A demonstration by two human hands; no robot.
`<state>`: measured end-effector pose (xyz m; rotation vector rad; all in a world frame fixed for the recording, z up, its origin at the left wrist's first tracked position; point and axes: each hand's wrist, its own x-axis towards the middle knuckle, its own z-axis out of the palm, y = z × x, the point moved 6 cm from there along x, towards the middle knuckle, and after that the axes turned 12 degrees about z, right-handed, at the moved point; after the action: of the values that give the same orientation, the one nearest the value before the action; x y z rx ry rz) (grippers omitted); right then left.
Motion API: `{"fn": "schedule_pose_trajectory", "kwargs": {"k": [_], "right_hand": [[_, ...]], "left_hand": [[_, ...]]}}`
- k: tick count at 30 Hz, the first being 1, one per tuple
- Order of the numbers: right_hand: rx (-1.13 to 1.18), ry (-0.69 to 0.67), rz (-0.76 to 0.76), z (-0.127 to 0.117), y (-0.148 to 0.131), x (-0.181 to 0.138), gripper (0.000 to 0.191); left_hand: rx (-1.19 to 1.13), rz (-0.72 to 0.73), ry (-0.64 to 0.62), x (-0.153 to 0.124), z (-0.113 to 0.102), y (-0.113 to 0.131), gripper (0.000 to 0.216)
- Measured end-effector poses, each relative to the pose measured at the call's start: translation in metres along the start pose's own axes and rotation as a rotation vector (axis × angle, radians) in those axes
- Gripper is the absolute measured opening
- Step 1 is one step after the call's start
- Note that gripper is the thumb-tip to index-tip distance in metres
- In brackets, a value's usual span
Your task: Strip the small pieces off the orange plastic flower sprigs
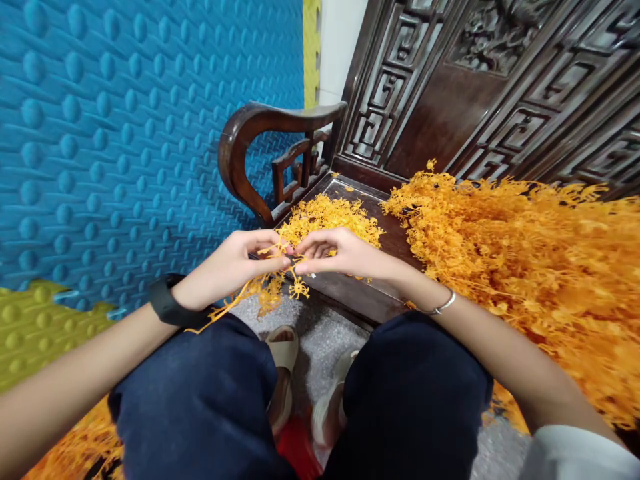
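Observation:
Between the thumb and fingers of my left hand (253, 257) is an orange plastic flower sprig (270, 293). Its thin stem trails back below my left wrist, and small spidery blossoms hang beneath my fingertips. My right hand (345, 252) meets the left one, fingers curled and thumb drawn in close to the sprig; what lies in its pinch is too small to make out. Just beyond both hands, a pile of loose yellow-orange blossom pieces (327, 217) lies on the dark wooden seat (400, 230).
A large heap of orange plastic sprigs (540, 253) covers the seat to the right, against the carved backrest (430, 107). The curved wooden armrest (235, 143) stands at left, before blue foam matting (115, 133). More orange sprigs (83, 440) lie at lower left.

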<state>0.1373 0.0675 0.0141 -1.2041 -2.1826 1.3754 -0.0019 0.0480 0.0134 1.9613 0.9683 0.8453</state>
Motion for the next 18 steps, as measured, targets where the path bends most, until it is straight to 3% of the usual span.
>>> {"fn": "schedule_pose_trajectory", "kwargs": {"k": [4, 10, 18], "right_hand": [[-0.027, 0.042, -0.047, 0.005, -0.007, -0.002, 0.012], [-0.079, 0.148, -0.109, -0.001, -0.013, -0.009, 0.007], [0.169, 0.114, 0.040, 0.009, -0.001, -0.007, 0.015]], "left_hand": [[0.030, 0.037, -0.064, 0.004, 0.008, 0.004, 0.028], [0.071, 0.036, -0.168, 0.006, 0.016, 0.001, 0.031], [-0.016, -0.013, -0.182, 0.007, 0.020, 0.008, 0.028]]}}
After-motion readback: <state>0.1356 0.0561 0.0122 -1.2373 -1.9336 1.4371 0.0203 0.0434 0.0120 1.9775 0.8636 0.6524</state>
